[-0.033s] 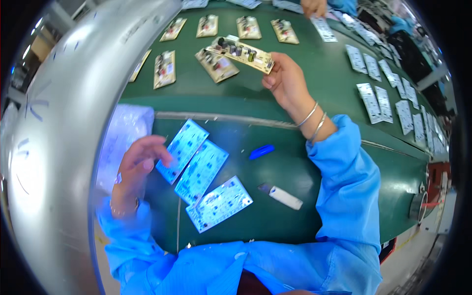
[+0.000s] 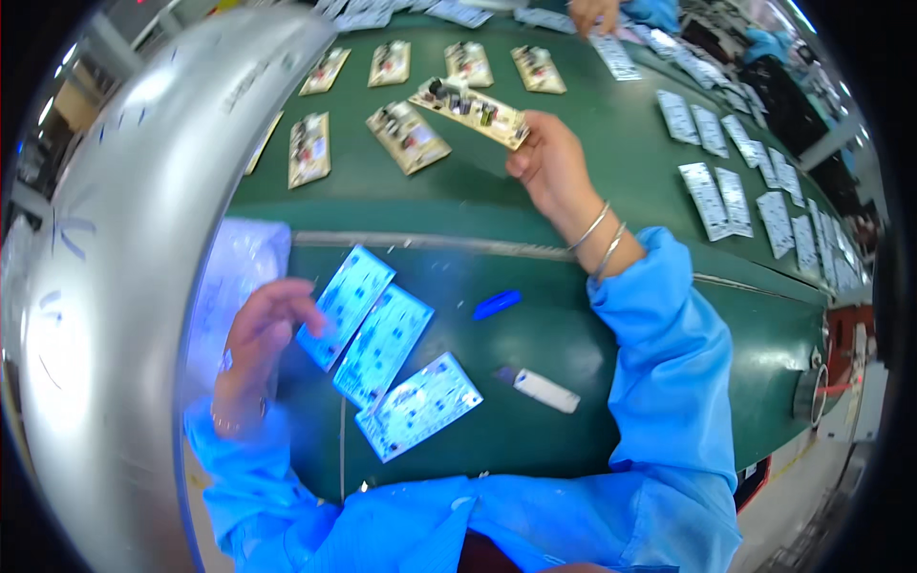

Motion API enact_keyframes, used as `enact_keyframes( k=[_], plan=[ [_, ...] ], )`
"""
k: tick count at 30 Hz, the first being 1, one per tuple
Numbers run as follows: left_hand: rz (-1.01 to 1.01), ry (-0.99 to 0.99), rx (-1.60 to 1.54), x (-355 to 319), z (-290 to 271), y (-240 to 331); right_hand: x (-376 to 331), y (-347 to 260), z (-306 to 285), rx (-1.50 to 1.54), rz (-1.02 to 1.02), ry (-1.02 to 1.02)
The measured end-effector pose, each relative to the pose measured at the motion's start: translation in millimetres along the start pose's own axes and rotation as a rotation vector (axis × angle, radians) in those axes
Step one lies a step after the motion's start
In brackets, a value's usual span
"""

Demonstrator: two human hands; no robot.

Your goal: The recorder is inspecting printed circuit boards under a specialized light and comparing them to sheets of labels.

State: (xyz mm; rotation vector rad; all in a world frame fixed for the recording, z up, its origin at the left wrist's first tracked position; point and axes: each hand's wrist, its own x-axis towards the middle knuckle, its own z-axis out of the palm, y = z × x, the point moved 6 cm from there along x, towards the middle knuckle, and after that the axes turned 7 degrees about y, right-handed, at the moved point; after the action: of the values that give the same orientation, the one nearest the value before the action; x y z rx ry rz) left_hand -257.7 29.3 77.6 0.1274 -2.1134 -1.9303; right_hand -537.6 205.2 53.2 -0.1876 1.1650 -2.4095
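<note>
My right hand (image 2: 549, 162) pinches the right end of a tan circuit board (image 2: 468, 110), component side up. It holds this board over the far part of the green table, close to another component-laden board (image 2: 409, 138). Slightly blurred, my left hand (image 2: 272, 320) has loosely bent fingers held apart and nothing visible in them. Its fingertips are at the edge of a blue-lit circuit board (image 2: 346, 296); whether they touch it I cannot tell. Overlapping that one is a second lit board (image 2: 384, 344), and a third (image 2: 420, 406) lies nearer to me, all with their flat sides up.
A blue cap-like piece (image 2: 497, 305) and a white-handled blade (image 2: 544, 390) lie right of the lit boards. Bubble wrap (image 2: 244, 286) is beside a large silvery duct (image 2: 115, 248). Several boards stand at the right (image 2: 707, 201). Another person's hand (image 2: 594, 14) is at the far edge.
The whole view has shifted a little, so the table sits slightly lower and further left. The held board has moved slightly right relative to the boards behind it.
</note>
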Motion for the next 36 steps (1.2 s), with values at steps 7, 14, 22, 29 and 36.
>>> enact_keyframes(
  k=[7, 14, 22, 29, 36],
  plan=[
    [-0.093, 0.097, 0.018, -6.2, -4.8, -12.2, 5.9, 7.6, -30.9, -0.142, 0.073, 0.047],
    [-0.029, 0.021, 0.032, 2.6, -7.0, -15.9, -21.9, -11.7, -15.7, -0.908, -0.048, -0.083],
    [0.077, 0.032, 0.053, -4.1, -16.7, -9.8, -32.6, -24.5, -6.8, -1.190, -0.241, -0.189],
    [0.092, 0.093, 0.049, 0.1, -9.5, -7.7, -56.9, -66.4, -61.7, -1.311, -0.547, -0.179],
    [0.064, 0.261, 0.004, 0.9, -20.7, -10.4, -64.6, -159.0, -137.7, -1.723, -0.976, 0.387]
  ],
)
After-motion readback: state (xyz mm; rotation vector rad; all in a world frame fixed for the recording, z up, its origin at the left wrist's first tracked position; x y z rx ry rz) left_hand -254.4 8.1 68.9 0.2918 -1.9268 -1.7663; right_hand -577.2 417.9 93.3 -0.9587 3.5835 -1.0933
